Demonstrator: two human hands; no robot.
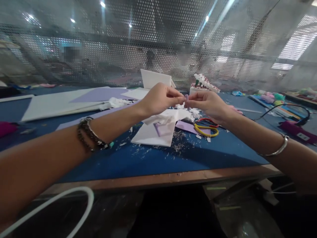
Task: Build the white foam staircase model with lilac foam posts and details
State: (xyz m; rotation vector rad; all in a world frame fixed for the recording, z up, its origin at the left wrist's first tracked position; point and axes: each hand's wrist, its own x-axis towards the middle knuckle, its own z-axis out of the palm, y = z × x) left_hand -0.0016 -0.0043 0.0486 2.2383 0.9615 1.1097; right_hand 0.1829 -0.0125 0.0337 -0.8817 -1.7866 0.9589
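Observation:
My left hand [160, 97] and my right hand [209, 104] meet above the blue table [153, 158], both pinched on a tiny purple piece [186, 97] held between their fingertips. Below them lie crumpled white paper scraps [170, 116], a white foam sheet [151, 135] with a small purple block [159, 129] on it, and yellow-handled scissors [206, 129]. Dark beaded bracelets ring my left wrist and a silver bangle my right.
Large white and lavender sheets [74, 99] lie at the back left. A white folded card [156, 79] and a white decorated model [203, 84] stand behind my hands. Colourful craft items [272, 97] and a black cable [289, 110] sit at right. Perforated mesh [158, 43] closes the back.

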